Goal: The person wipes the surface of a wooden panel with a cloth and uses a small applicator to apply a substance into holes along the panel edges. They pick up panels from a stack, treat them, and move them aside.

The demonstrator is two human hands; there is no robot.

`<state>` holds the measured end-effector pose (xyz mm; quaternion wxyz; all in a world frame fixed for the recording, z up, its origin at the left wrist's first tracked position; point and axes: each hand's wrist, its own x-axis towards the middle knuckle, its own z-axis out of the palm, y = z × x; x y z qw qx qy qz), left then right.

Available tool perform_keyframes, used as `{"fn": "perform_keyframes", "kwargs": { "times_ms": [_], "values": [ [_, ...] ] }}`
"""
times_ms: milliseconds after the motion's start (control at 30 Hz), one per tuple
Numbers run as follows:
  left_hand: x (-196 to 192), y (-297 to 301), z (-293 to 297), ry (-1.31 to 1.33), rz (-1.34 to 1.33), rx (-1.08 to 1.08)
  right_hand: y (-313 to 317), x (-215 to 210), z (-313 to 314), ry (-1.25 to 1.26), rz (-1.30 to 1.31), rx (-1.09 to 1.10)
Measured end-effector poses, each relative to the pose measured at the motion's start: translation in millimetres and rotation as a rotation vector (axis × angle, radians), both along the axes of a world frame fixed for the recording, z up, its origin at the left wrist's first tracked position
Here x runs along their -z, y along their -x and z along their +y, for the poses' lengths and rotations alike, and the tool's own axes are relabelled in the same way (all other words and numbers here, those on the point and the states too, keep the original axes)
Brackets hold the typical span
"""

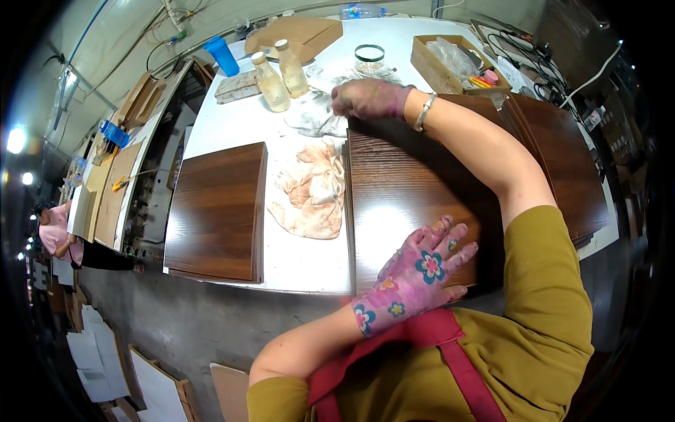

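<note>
My left hand (425, 271), in a pink glove with flower prints, lies with fingers spread on the near part of a dark brown wood-grain panel (401, 190). My right hand (373, 98), in a stained purplish glove, is over that panel's far left corner. Its fingers are curled; what they hold, if anything, is hidden. Just left of it lies a crumpled grey-white cloth (316, 118). A stained peach-coloured rag (314, 186) rests on the white table (299, 271), beside the panel's left edge. To its left is a stack of similar brown panels (218, 211).
Two capped bottles (280, 81), a blue cup (222, 56), a grey block (238, 86), a cardboard box (299, 36) and a green-rimmed jar (369, 58) stand at the back. An open box (429, 62) holds plastic and pens. More panels (559, 162) lie right. A person (56, 232) is far left.
</note>
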<state>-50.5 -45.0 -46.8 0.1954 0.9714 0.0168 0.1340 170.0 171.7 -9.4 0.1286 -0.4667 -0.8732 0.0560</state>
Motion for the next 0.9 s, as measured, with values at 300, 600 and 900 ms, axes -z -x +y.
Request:
{"fn": "perform_keyframes", "kwargs": {
  "times_ms": [300, 600, 900],
  "values": [
    [-5, -1, 3, 0.028, 0.039, 0.042, -41, -8, 4, -0.211, -0.04, 0.404],
    [1, -44, 89, -0.134, 0.026, 0.026, 4, -51, -297, -0.206, 0.55, 0.421],
    [19, -158, 340, 0.155, 0.191, -0.225, 76, 23, -362, -0.438, 0.921, 0.892]
  ]
}}
